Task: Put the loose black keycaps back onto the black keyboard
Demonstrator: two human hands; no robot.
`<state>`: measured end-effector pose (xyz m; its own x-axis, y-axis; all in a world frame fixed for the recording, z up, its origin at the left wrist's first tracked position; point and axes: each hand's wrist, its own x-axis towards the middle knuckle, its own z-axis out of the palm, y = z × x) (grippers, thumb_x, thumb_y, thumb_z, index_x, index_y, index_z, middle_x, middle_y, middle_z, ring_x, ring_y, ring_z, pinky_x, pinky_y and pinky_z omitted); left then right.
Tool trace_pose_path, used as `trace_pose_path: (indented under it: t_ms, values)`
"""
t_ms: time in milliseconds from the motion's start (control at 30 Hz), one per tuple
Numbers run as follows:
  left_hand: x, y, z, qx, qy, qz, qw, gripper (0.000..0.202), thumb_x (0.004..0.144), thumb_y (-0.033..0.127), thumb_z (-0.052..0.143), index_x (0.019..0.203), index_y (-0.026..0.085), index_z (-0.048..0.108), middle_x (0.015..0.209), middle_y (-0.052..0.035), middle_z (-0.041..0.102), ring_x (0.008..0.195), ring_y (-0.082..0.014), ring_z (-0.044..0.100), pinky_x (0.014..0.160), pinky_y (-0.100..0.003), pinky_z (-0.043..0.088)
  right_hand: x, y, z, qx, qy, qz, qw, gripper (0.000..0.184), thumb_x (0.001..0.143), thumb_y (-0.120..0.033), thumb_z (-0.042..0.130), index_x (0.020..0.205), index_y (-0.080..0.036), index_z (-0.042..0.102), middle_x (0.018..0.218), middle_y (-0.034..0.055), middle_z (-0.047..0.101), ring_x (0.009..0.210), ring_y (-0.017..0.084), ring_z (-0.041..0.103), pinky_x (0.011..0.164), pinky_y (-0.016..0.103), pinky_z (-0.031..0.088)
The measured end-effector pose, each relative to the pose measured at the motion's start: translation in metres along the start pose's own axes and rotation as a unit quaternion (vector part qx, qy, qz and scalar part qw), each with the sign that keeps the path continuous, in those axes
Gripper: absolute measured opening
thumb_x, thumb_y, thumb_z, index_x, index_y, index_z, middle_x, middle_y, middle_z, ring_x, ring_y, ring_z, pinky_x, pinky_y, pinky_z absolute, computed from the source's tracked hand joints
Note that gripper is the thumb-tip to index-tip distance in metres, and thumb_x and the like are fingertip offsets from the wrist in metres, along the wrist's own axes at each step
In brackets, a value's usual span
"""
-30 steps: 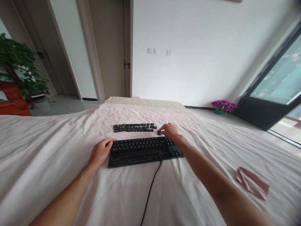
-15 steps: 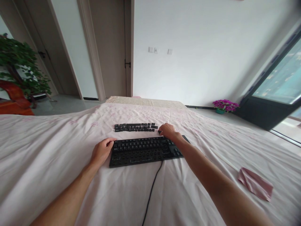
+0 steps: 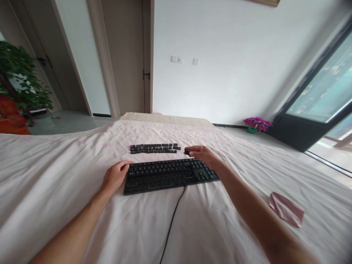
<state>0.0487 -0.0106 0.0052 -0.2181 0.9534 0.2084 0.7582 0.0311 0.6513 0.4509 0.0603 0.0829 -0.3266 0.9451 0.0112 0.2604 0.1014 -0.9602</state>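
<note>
A black keyboard (image 3: 165, 174) lies on the bed sheet, its lower rows bare of keycaps and its upper rows still capped. My left hand (image 3: 117, 175) grips the keyboard's far left corner, fingers curled at the edge. Beyond the keyboard, loose black keycaps (image 3: 154, 149) are laid out in rows, a long bar among them. My right hand (image 3: 202, 154) pinches a small black keycap (image 3: 187, 151) between thumb and fingers, just right of those rows and above the keyboard's far edge.
The keyboard's cable (image 3: 173, 220) runs toward me over the pale floral sheet (image 3: 82, 157). A pink cloth (image 3: 286, 209) lies at the right. Farther off are a potted purple flower (image 3: 257, 124), a leafy plant (image 3: 22, 77) and a door (image 3: 123, 55).
My right hand has turned so the pinched keycap shows more clearly at its fingertips. My left hand stays at the keyboard's corner. The whole view has shifted slightly.
</note>
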Motion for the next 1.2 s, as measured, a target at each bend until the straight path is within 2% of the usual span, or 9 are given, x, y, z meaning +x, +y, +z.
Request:
trace_pose_path:
  t_ms: [133,233,433,633,733,867,933,1033,1200]
  values:
    - [-0.001,0.003,-0.001,0.001,-0.003,-0.001,1.000,0.033,0.086,0.037,0.044,0.104,0.028,0.070,0.109,0.0024,0.073,0.099,-0.0188,0.066,0.082,-0.025,0.046,-0.024,-0.003,0.005,0.117,-0.031,0.019,0.992,0.050,0.067,-0.039,0.078,0.112,-0.019,0.070,0.111,0.0098,0.071,0.081,0.017,0.066,0.072,0.029,0.049]
    - [-0.002,0.004,-0.002,0.001,-0.004,0.000,1.000,0.034,0.086,0.037,0.044,0.104,0.028,0.070,0.108,0.0023,0.073,0.100,-0.0190,0.065,0.083,-0.025,0.046,-0.033,-0.003,0.009,0.165,-0.038,0.027,0.985,0.049,0.066,-0.037,0.081,0.111,-0.019,0.070,0.108,0.0101,0.072,0.083,0.018,0.067,0.074,0.029,0.049]
    - [-0.001,0.002,-0.001,0.001,-0.002,-0.002,1.000,0.034,0.085,0.039,0.045,0.104,0.028,0.071,0.106,0.0011,0.074,0.096,-0.0197,0.066,0.082,-0.025,0.047,-0.039,0.001,0.011,0.169,-0.050,0.016,0.984,0.046,0.068,-0.036,0.080,0.109,-0.018,0.071,0.107,0.0099,0.072,0.079,0.014,0.065,0.063,0.022,0.044]
    - [-0.002,0.003,-0.002,0.004,0.001,-0.004,1.000,0.034,0.085,0.038,0.045,0.103,0.029,0.071,0.104,0.0022,0.074,0.094,-0.0188,0.067,0.078,-0.024,0.047,-0.046,0.006,0.013,0.147,-0.029,0.022,0.989,0.047,0.066,-0.040,0.080,0.106,-0.018,0.072,0.104,0.0092,0.073,0.078,0.015,0.065,0.071,0.027,0.048]
    - [-0.002,0.002,-0.002,0.007,-0.005,-0.008,1.000,0.034,0.085,0.039,0.045,0.104,0.029,0.071,0.105,0.0018,0.074,0.094,-0.0193,0.067,0.079,-0.024,0.047,-0.050,0.010,0.013,0.066,0.004,0.006,0.998,0.043,0.065,-0.038,0.079,0.103,-0.019,0.073,0.100,0.0062,0.074,0.083,0.019,0.066,0.081,0.034,0.049]
    - [-0.001,0.000,0.000,0.007,-0.004,-0.003,1.000,0.034,0.086,0.038,0.044,0.105,0.028,0.070,0.106,0.0019,0.074,0.096,-0.0193,0.066,0.079,-0.025,0.046,-0.053,0.014,0.013,-0.128,0.036,-0.036,0.990,0.036,0.069,-0.034,0.072,0.104,-0.022,0.073,0.100,0.0039,0.073,0.091,0.023,0.066,0.089,0.038,0.048]
    - [-0.001,0.000,0.000,0.007,-0.001,0.001,1.000,0.034,0.086,0.038,0.045,0.106,0.028,0.070,0.107,0.0020,0.074,0.096,-0.0191,0.066,0.079,-0.024,0.047,-0.055,0.016,0.012,-0.247,0.060,-0.059,0.965,0.034,0.072,-0.032,0.069,0.106,-0.025,0.073,0.101,0.0030,0.073,0.094,0.023,0.065,0.089,0.038,0.048]
    - [-0.002,0.001,0.000,0.007,0.000,0.003,1.000,0.035,0.086,0.037,0.045,0.109,0.029,0.070,0.106,0.0028,0.074,0.097,-0.0189,0.066,0.079,-0.024,0.047,-0.060,0.017,0.013,-0.398,0.087,-0.089,0.909,0.033,0.075,-0.031,0.069,0.108,-0.028,0.073,0.099,0.0027,0.072,0.099,0.023,0.062,0.089,0.036,0.047]
    - [-0.002,0.001,-0.001,0.002,0.002,0.003,1.000,0.035,0.085,0.037,0.045,0.107,0.029,0.071,0.107,0.0034,0.074,0.097,-0.0188,0.066,0.080,-0.024,0.046,-0.064,0.018,0.017,-0.481,0.057,-0.141,0.863,0.032,0.081,-0.030,0.065,0.112,-0.028,0.071,0.105,0.0018,0.072,0.101,0.022,0.060,0.090,0.034,0.045]
